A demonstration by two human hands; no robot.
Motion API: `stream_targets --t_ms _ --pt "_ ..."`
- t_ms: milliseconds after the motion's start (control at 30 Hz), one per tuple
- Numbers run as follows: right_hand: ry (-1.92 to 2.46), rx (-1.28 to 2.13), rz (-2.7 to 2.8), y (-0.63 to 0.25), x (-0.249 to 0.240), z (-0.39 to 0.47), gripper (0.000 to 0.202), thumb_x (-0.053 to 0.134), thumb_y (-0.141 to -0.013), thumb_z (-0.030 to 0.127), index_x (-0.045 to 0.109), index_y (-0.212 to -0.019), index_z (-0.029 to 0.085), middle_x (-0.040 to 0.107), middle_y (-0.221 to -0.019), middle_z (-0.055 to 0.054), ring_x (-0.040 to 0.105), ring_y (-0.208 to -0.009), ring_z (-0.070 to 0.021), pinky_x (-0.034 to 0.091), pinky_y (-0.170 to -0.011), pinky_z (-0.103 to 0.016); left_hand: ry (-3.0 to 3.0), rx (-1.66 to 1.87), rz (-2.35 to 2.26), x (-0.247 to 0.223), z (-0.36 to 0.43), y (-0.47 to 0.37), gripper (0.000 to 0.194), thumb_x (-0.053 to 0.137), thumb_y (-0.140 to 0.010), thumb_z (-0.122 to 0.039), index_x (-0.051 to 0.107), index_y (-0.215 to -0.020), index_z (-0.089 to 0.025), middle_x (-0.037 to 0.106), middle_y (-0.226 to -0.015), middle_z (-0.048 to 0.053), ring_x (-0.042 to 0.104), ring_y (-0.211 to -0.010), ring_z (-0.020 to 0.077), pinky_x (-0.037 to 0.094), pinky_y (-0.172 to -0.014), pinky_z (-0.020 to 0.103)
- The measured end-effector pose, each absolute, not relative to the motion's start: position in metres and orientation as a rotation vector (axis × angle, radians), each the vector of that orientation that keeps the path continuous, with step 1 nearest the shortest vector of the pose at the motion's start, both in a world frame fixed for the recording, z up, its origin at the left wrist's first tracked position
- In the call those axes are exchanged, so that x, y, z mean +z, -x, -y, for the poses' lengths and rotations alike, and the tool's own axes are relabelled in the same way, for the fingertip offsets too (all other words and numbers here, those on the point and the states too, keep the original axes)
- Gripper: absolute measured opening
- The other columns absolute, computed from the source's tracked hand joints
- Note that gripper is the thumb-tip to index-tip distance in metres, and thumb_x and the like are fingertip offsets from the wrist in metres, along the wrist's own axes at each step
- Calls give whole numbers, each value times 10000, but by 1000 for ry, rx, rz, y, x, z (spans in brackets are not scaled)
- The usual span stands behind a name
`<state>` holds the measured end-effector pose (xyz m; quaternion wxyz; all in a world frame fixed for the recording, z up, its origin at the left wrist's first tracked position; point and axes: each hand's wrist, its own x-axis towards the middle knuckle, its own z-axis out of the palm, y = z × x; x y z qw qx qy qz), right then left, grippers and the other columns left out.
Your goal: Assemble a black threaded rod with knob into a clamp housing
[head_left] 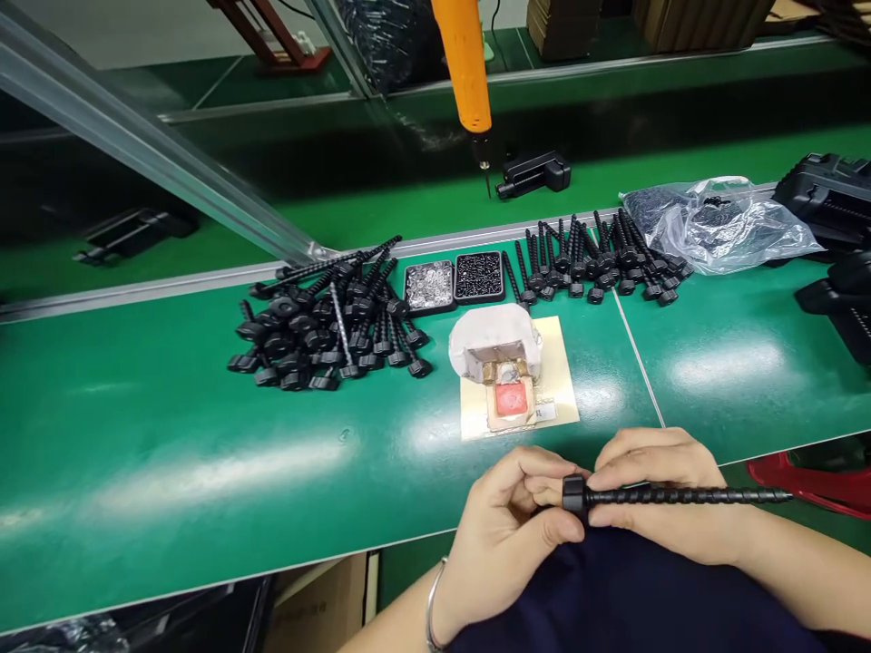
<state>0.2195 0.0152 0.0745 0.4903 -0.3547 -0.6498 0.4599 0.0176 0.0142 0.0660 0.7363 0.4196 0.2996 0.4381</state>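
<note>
Close to my body, above the table's front edge, I hold a black screw rod with a knob head [687, 496] lying level, its long threaded shaft pointing right. My left hand [510, 535] is closed on the knob end, thumb and fingers pinching it. The fingers of my right hand [663, 476] are closed around the shaft just beside the knob. Beyond my hands a white block fixture [495, 336] with a red pad [511, 399] sits on a yellow sheet [562, 363].
Similar knob rods lie in a left pile [319, 326] and a right pile [585, 258]. Between them stand a tray of clear pieces [428, 286] and a tray of small black parts [479, 277]. An orange electric screwdriver [466, 73] hangs above. A plastic bag [728, 227] lies right.
</note>
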Motion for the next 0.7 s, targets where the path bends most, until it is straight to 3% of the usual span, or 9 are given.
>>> stream_targets --t_ms 100,200,333,433,567,633,700 --pt "852 994 1597 -213 73 -13 81 789 -857 202 763 -929 176 745 -818 -51 714 -670 -119 611 -641 -167 -973 1064 -767 66 -16 -21 241 909 -718 -252 811 -938 -257 778 -820 7 729 -643 101 601 -627 147" --pt "878 688 1721 -208 69 -12 68 745 -887 153 742 -956 150 735 -789 -70 707 -651 -131 601 -618 -184 -1045 1143 -972 64 -14 -25 169 899 -729 -295 833 -884 -277 773 -760 0 713 -567 94 605 -582 133" --pt "868 380 1880 -209 65 -9 161 617 -932 88 719 -1046 138 731 -777 -88 694 -632 -163 569 -544 -240 -1228 1213 -1037 59 -10 -27 261 910 -701 -351 830 -933 -266 815 -843 63 783 -731 215 669 -647 257" --pt "811 351 1959 -213 66 -7 234 557 -936 64 705 -1103 132 732 -798 -94 710 -701 -181 596 -584 -261 -1440 1290 -1037 57 -10 -24 241 891 -734 -329 822 -955 -261 822 -871 64 791 -752 225 679 -709 295" --pt "829 676 1842 -219 68 -8 289 555 -915 25 717 -1115 157 709 -944 -96 716 -805 -149 623 -690 -224 -1633 1287 -994 59 -12 -17 259 843 -787 -172 798 -1028 -256 816 -900 46 779 -731 177 659 -699 237" --pt "898 1055 1668 -221 69 -11 238 671 -904 115 719 -1131 168 686 -1028 -94 718 -779 -128 631 -703 -209 -1704 1240 -963 61 -11 -15 289 790 -813 -107 779 -1075 -229 802 -913 52 763 -755 159 642 -715 216" --pt "987 1492 1472 -220 72 -16 328 836 -800 279 720 -1077 146 689 -987 -79 712 -716 -124 633 -686 -213 -1776 1189 -938 63 -10 -16 293 720 -842 -71 758 -1104 -198 784 -922 60 744 -781 146 622 -733 201"
